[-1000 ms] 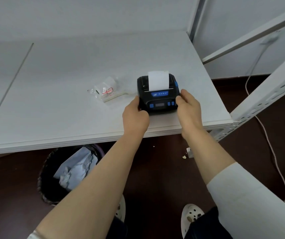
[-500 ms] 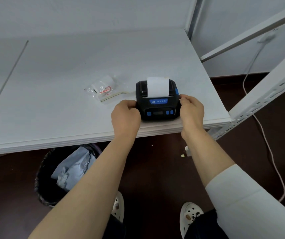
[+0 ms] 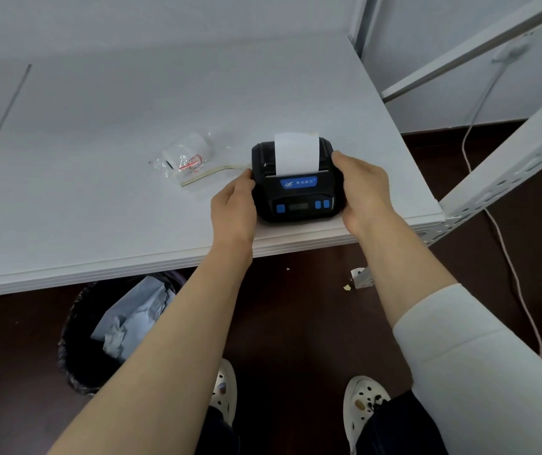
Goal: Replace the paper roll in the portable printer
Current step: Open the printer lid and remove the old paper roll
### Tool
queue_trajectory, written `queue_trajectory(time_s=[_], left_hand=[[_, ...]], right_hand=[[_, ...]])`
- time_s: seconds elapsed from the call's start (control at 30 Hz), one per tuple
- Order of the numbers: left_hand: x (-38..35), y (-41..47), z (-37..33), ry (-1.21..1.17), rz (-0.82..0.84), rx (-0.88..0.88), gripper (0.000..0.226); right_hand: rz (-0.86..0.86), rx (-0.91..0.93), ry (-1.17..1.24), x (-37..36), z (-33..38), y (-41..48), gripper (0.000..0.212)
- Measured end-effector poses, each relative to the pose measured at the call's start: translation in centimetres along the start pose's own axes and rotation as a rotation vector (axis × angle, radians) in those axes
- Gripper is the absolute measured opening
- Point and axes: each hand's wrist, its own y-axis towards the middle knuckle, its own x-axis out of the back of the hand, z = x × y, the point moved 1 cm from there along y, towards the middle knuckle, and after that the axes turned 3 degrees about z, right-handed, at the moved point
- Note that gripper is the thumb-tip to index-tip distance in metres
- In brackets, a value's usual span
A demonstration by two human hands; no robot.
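Observation:
A small black portable printer point(image 3: 296, 192) with blue buttons and a blue label sits near the front right edge of the white table point(image 3: 98, 159). A strip of white paper point(image 3: 295, 154) lies out of its slot over the lid. My left hand point(image 3: 234, 208) grips the printer's left side and my right hand point(image 3: 363, 192) grips its right side, with the fingertips up by the lid's corner. A spare paper roll in a clear plastic bag point(image 3: 185, 157) lies on the table just left of the printer.
Under the table at the left stands a black waste bin point(image 3: 98, 333) with crumpled paper in it. A white metal rack frame point(image 3: 509, 165) rises at the right, and a cable point(image 3: 506, 251) trails over the dark floor. My two shoes show at the bottom.
The printer has been drawn closer to the table's front edge. My hands have shifted from the printer's front corners to clasp both of its sides, and my right fingers now reach farther back.

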Motion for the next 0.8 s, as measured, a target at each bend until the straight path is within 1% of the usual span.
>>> queue_trajectory(time_s=[0.1, 0.27, 0.43, 0.6, 0.7, 0.8], left_hand=[[-0.2, 0.0, 0.1, -0.02, 0.004, -0.022, 0.042], [-0.3, 0.5, 0.6, -0.019, -0.014, -0.065, 0.03], [-0.3, 0.7, 0.9, -0.012, -0.019, -0.06, 0.028], [-0.4, 0.8, 1.1, 0.025, -0.025, -0.098, 0.029], [-0.3, 1.0, 1.2, 0.05, -0.026, -0.111, 0.03], [-0.5, 0.9, 1.1, 0.063, -0.033, -0.119, 0.03]], right_hand=[[0.023, -0.019, 0.022, 0.0, -0.1, 0.0, 0.015], [0.038, -0.035, 0.059, 0.1, -0.2, 0.2, 0.01], [0.039, -0.07, 0.135, 0.1, -0.2, 0.3, 0.008], [0.0, -0.097, 0.163, 0.2, -0.1, 0.4, 0.008], [-0.03, -0.096, 0.163, 0.1, -0.1, 0.3, 0.004], [-0.045, -0.1, 0.165, 0.1, 0.0, 0.4, 0.007]])
